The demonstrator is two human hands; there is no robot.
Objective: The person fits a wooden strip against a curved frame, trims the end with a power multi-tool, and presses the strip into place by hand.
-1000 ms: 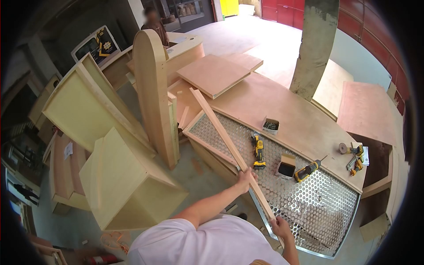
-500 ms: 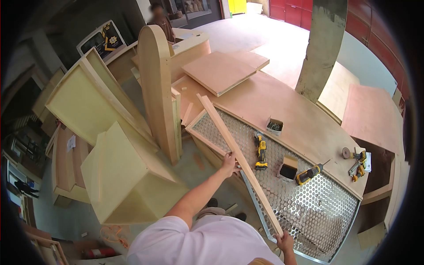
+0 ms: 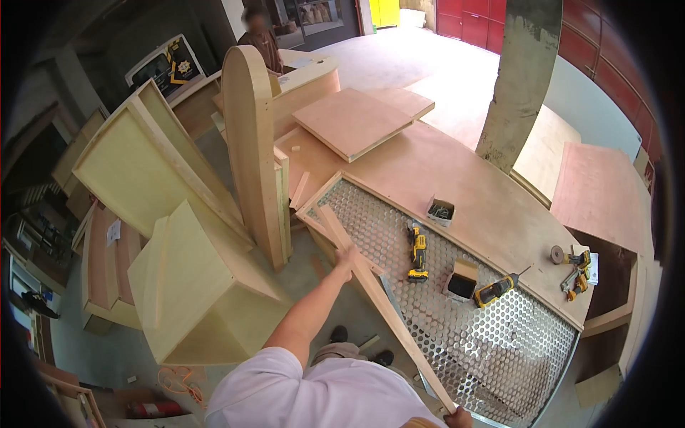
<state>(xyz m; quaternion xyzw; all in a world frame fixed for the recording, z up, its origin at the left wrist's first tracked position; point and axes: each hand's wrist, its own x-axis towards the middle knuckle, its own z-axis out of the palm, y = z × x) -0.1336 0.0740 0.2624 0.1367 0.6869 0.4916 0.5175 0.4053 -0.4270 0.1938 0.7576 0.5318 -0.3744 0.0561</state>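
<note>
A long wooden strip (image 3: 382, 303) slants across the near edge of a perforated metal panel (image 3: 492, 357) set in a wooden frame. My left hand (image 3: 347, 262) is closed around the strip toward its far end. Near the bottom of the view, my right hand (image 3: 459, 417) grips its near end, partly cut off by the frame edge. On the panel beyond the strip lie a yellow-and-black power tool (image 3: 417, 253), an open small box (image 3: 461, 280) with dark contents and a yellow cordless drill (image 3: 498, 289).
A box of screws (image 3: 440, 212) sits at the panel's far edge. An angle grinder (image 3: 571, 257) and another yellow tool lie right. Stacked boards (image 3: 357, 121), a tall rounded wooden panel (image 3: 248, 143) and a concrete pillar (image 3: 519, 85) stand around. Another person (image 3: 262, 44) is at the back.
Both hands have brought the strip left and down toward my body, over the panel's near edge. The strip's far end no longer extends past the panel's far corner.
</note>
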